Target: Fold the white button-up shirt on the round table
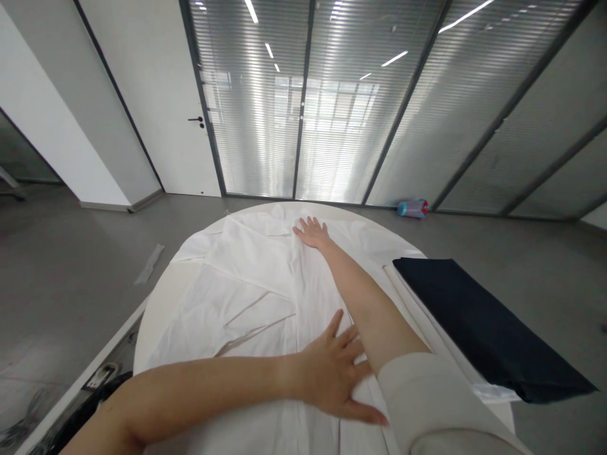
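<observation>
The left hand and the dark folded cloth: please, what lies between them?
In the head view, between the left hand and the dark folded cloth lie the right forearm and, beyond it, pale folded cloth.

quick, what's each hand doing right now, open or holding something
Left hand: open, spread over the white cloth, holding nothing.
Right hand: open, flat on the cloth, holding nothing.

Left hand [329,374] and right hand [313,234] spread fingers [364,412] over white cloth [258,262].
</observation>
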Action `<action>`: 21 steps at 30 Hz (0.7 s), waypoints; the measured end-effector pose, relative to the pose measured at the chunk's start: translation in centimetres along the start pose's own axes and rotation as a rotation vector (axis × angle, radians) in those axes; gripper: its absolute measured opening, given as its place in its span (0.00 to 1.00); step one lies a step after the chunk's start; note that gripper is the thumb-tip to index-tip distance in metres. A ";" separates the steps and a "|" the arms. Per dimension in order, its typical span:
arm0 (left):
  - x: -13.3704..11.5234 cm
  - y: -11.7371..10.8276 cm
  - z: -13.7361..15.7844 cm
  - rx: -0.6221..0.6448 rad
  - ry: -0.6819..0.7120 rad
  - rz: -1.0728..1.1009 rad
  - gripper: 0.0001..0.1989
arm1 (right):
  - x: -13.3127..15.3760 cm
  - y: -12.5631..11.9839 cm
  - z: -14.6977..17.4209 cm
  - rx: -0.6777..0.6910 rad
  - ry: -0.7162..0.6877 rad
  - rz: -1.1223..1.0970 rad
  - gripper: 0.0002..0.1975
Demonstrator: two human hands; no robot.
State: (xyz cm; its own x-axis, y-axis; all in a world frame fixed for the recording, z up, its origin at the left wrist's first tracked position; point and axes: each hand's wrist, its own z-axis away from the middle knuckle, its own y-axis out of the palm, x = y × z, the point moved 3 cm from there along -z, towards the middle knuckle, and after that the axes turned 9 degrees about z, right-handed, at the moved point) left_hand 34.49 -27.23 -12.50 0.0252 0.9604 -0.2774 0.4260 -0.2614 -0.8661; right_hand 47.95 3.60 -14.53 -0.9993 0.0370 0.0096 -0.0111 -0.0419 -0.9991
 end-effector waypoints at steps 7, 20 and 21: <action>-4.3 -0.7 2.1 0.105 0.125 -0.081 0.36 | 0.9 -0.7 0.8 -0.181 -0.046 0.136 0.39; -6.8 -0.1 4.0 0.191 0.145 0.002 0.40 | 5.6 -0.5 13.1 0.041 -0.300 -0.017 0.41; -6.9 -0.2 3.9 0.199 0.141 0.012 0.40 | 6.0 -0.5 14.4 0.037 -0.307 -0.028 0.42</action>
State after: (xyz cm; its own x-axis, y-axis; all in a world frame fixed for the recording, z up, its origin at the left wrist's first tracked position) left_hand 30.69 -34.19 -12.05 0.1609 0.9575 -0.2396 0.2387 -0.2733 -0.9319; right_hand 41.45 -10.55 -13.36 -0.9628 -0.2644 0.0550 -0.0344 -0.0819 -0.9960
